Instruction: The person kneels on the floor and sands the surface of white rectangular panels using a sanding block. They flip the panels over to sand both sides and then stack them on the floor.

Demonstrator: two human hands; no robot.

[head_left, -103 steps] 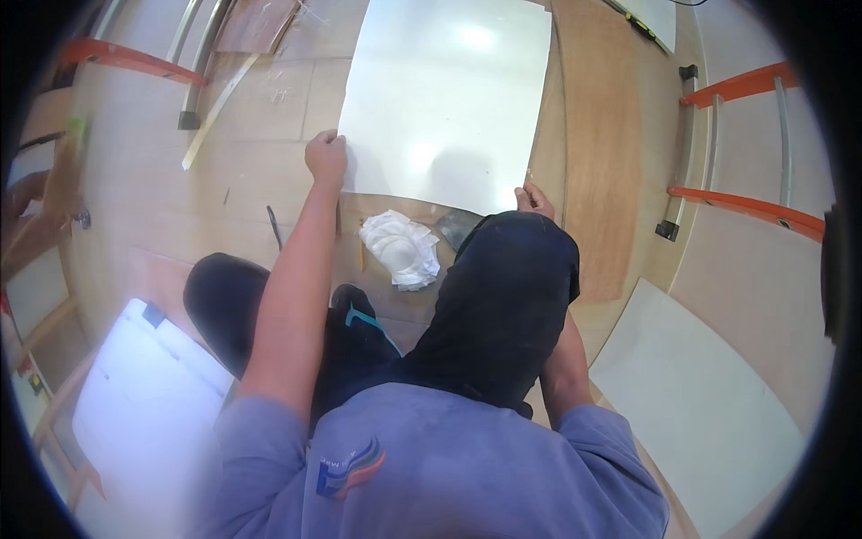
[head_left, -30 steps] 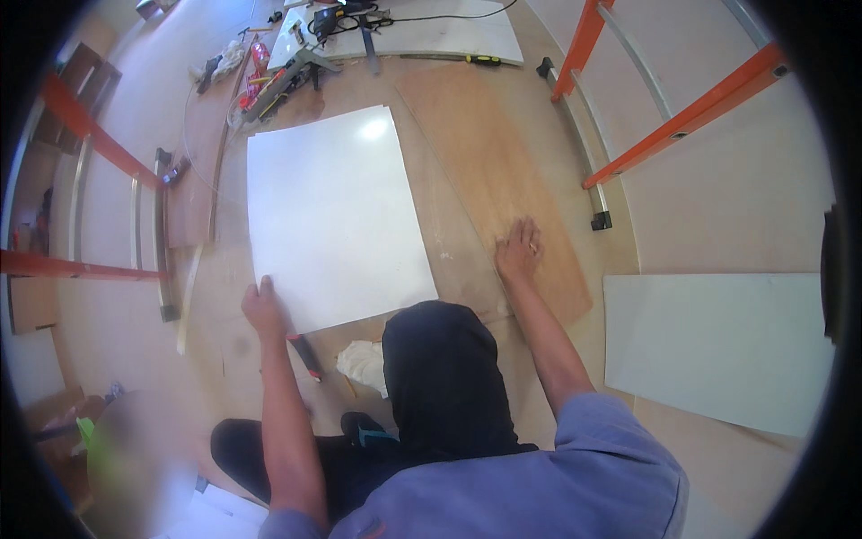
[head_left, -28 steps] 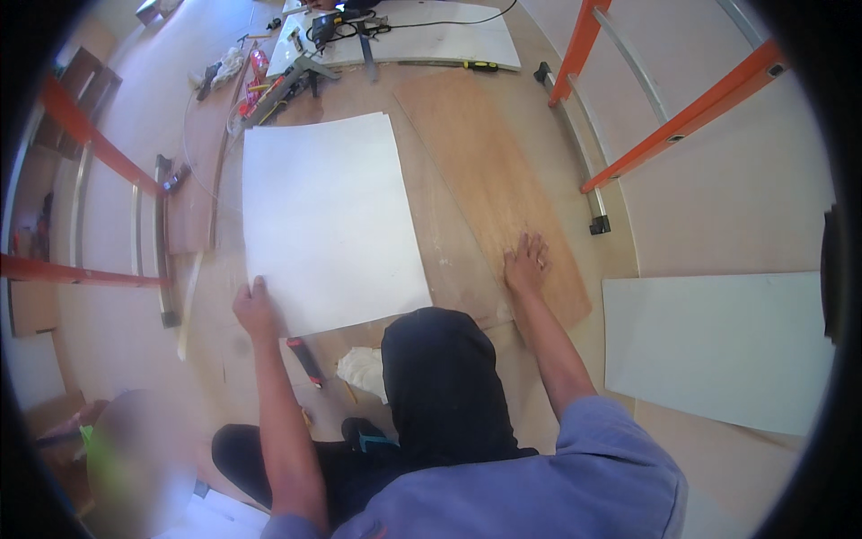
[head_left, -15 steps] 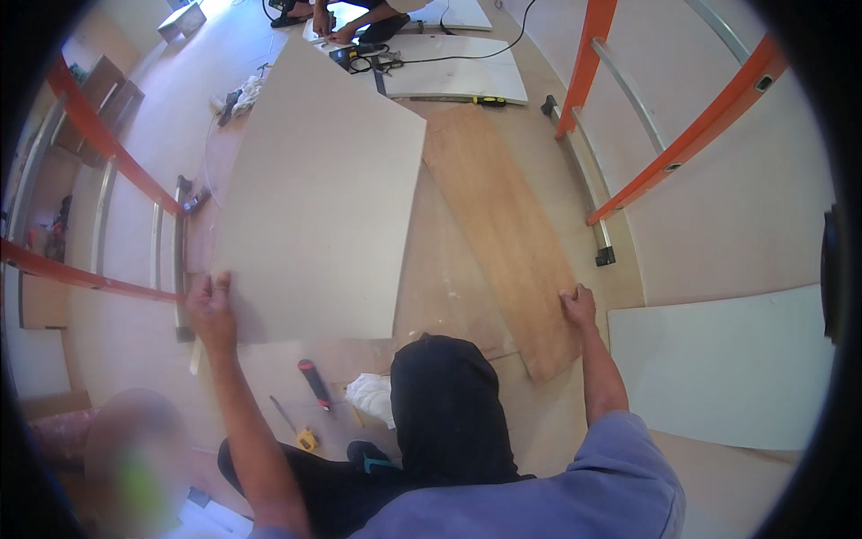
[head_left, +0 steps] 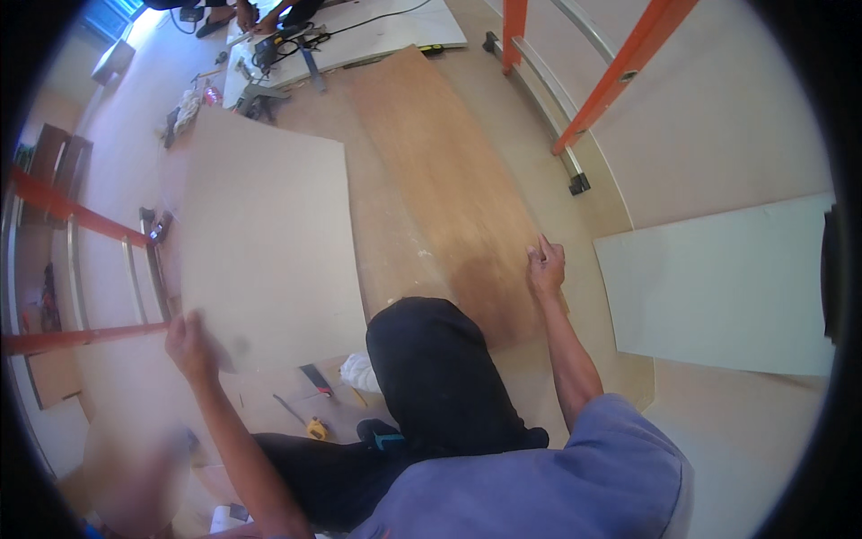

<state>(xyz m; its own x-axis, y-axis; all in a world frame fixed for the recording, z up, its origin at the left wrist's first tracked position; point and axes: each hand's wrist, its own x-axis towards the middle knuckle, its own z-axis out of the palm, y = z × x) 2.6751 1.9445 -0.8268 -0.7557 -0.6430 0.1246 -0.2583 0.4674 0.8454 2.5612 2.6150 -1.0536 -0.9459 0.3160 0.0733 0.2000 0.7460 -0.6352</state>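
Note:
My left hand (head_left: pixel 190 346) is closed on the near left corner of a large pale panel (head_left: pixel 269 242), which has an angled far edge. At the right, my right hand (head_left: pixel 545 267) grips the long edge of a brown wooden board (head_left: pixel 440 171) that slants away from me. The panel's right edge is apart from that board. My dark-clad knee (head_left: pixel 426 332) comes up between the two pieces and hides part of the floor. A black-and-red tool (head_left: pixel 316 379) lies partly under the panel's near edge, with a yellow tape measure (head_left: pixel 317 428) close by.
Orange ladder frames stand on the left (head_left: pixel 81 216) and right (head_left: pixel 597 90). A white board (head_left: pixel 718 287) leans at the right wall. At the far end, another person's hands (head_left: pixel 256 18) work near a corded power tool (head_left: pixel 278 43) on a white panel. A white cloth (head_left: pixel 359 373) lies by my knee.
The pale panel has come nearer to me and left, uncovering more of the brown board and a grey tool beyond. Both hands keep their holds. The whole view has shifted too.

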